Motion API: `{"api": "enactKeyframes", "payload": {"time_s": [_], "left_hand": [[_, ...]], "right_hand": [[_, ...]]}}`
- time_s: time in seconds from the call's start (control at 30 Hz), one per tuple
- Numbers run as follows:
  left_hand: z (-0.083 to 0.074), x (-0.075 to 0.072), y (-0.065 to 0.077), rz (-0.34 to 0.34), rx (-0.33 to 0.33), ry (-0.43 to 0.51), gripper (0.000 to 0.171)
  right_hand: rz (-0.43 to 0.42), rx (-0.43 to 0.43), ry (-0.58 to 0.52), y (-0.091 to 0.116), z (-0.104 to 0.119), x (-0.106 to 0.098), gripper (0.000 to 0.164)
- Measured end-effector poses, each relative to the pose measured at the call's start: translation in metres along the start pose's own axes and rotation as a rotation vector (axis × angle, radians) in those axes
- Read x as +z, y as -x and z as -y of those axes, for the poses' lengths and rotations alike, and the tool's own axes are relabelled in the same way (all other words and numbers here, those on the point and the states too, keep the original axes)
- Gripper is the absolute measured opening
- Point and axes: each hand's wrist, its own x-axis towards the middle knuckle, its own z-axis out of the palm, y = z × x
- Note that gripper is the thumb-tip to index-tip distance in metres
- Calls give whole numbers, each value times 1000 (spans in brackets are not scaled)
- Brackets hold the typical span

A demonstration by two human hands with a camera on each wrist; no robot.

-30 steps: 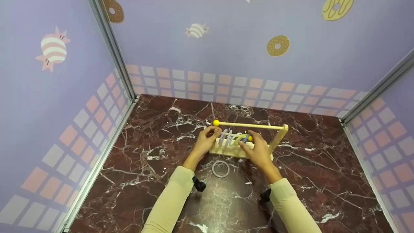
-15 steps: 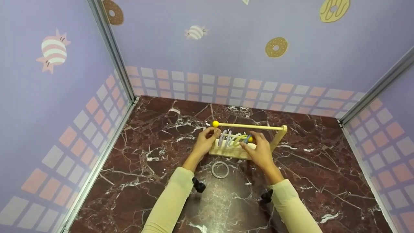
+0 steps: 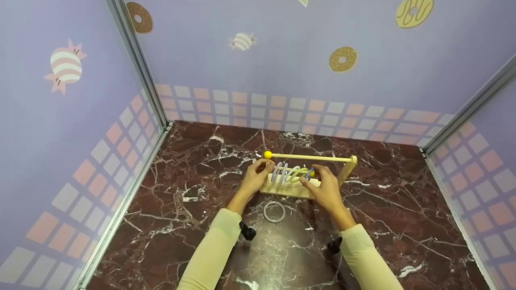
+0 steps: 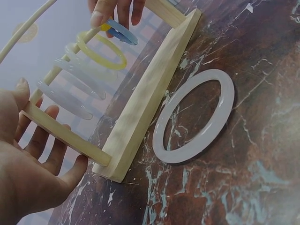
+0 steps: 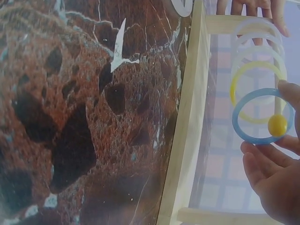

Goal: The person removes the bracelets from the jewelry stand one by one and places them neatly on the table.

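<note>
A wooden rack (image 4: 145, 98) stands on the marbled surface, with several plastic rings on its lower rod (image 4: 50, 75). My left hand (image 3: 254, 177) grips the rack's upright at the left end, thumb and fingers about its top. Two pale lavender rings (image 4: 86, 115) hang nearest that hand, followed by a whitish one and a yellow ring (image 5: 233, 89). At the rod's other end my right hand (image 3: 327, 188) pinches a blue ring (image 5: 235, 119) between thumb and fingers. In the right wrist view the yellow ball (image 5: 277, 125) on the rod's tip shows inside the blue ring.
A loose pale ring (image 4: 227, 96) lies flat in front of the rack. The bare upper rod (image 3: 310, 157) runs behind, ending in another yellow ball (image 3: 267, 154). Purple panels (image 3: 290, 72) with printed sweets enclose the surface at the back and sides.
My right hand has shifted slightly right with the blue ring, which now overlaps the rod's yellow ball in the head view. The left hand keeps its grip on the upright.
</note>
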Motion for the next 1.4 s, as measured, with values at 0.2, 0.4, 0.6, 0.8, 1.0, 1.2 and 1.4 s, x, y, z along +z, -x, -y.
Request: {"api": "enactKeyframes", "payload": {"time_s": [0.2, 0.4, 0.6, 0.8, 1.0, 1.2, 1.4], "left_hand": [[0, -1, 0, 18, 6, 3, 24], [-2, -1, 0, 7, 0, 6, 25], [-1, 1, 0, -20, 4, 7, 25], [-1, 0, 0, -20, -12, -2, 23], [0, 0, -2, -3, 4, 0, 25], [-1, 2, -2, -9, -3, 13, 25], [1, 1, -2, -11, -1, 0, 25]], "right_hand": [[9, -5, 6, 0, 1, 0, 65], [2, -14, -39, 1, 1, -3, 64], [10, 13, -37, 7, -1, -10, 62], [34, 13, -35, 12, 0, -13, 61], [51, 45, -129, 22, 3, -13, 64], [98, 60, -149, 35, 6, -9, 62], [172, 78, -201, 47, 8, 0, 57]]}}
